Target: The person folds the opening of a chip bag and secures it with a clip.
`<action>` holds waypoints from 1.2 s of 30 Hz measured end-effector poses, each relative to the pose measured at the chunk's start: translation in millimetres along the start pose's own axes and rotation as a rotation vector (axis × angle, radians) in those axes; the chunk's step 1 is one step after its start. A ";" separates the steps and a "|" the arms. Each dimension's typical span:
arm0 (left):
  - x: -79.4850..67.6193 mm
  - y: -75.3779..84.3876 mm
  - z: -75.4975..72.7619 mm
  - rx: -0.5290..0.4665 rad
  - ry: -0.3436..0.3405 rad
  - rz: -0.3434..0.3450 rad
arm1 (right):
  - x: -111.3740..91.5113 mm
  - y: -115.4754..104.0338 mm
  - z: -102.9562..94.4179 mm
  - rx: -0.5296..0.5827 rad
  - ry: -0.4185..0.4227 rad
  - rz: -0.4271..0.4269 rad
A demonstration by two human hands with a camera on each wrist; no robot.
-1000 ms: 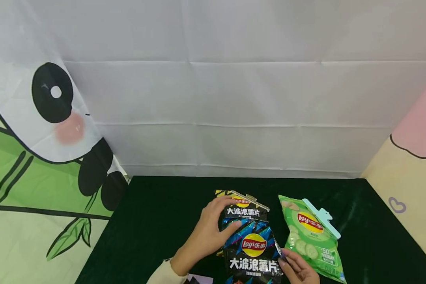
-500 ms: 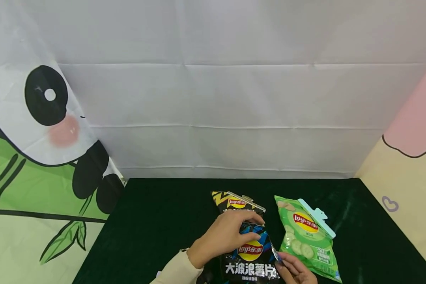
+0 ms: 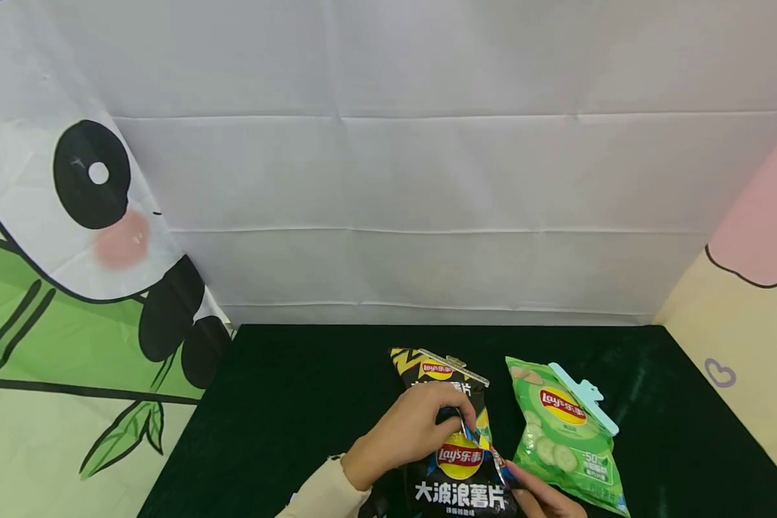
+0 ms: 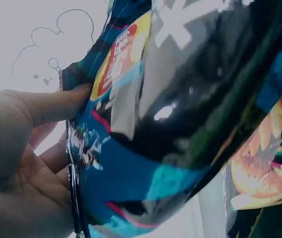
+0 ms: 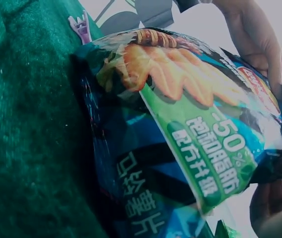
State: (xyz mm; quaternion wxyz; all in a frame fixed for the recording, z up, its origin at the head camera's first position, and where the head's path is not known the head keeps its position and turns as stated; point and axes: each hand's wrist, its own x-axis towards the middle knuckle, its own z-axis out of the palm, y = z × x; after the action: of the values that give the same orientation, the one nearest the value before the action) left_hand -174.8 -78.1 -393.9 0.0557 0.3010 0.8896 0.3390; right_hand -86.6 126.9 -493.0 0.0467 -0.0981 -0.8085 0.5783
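Observation:
A black and blue Lay's chip bag (image 3: 460,480) leans near the front of the dark green table, its top edge bent over toward the right. My left hand (image 3: 404,426) pinches that top edge between thumb and fingers; in the left wrist view the thumb (image 4: 61,103) lies on the printed face. At the bag's upper right side, my right hand (image 3: 547,496) grips the crumpled corner. The right wrist view shows the bulging bag (image 5: 165,114) with both hands at its top end. The bag's lower end is out of the head view.
Behind stands a black and yellow Lay's bag (image 3: 437,370) with a clear clip (image 3: 456,365) across its top. To the right lies a green Lay's bag (image 3: 560,450) with a light blue clip (image 3: 585,399). A lilac clip-like piece (image 5: 81,29) rests on the green cloth (image 5: 27,119).
My left hand has moved down and right from beside the bag's top onto its top edge. That edge is now folded over toward my right hand, which stays at the side.

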 end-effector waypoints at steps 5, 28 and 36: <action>-2.0 0.3 -1.9 0.069 0.015 0.011 | 2.6 3.4 -3.4 0.010 -0.055 -0.004; -12.2 1.8 -4.7 0.089 0.042 0.071 | 4.3 -4.6 17.1 0.103 0.106 0.194; -16.2 0.2 -7.6 0.124 0.056 0.101 | 9.4 4.1 22.8 0.188 0.070 0.235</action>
State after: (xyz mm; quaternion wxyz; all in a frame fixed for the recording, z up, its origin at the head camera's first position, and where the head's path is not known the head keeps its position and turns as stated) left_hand -163.8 -91.6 -389.6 -0.0051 0.3387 0.8937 0.2941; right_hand -99.6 109.1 -504.6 0.0156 -0.2075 -0.7317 0.6491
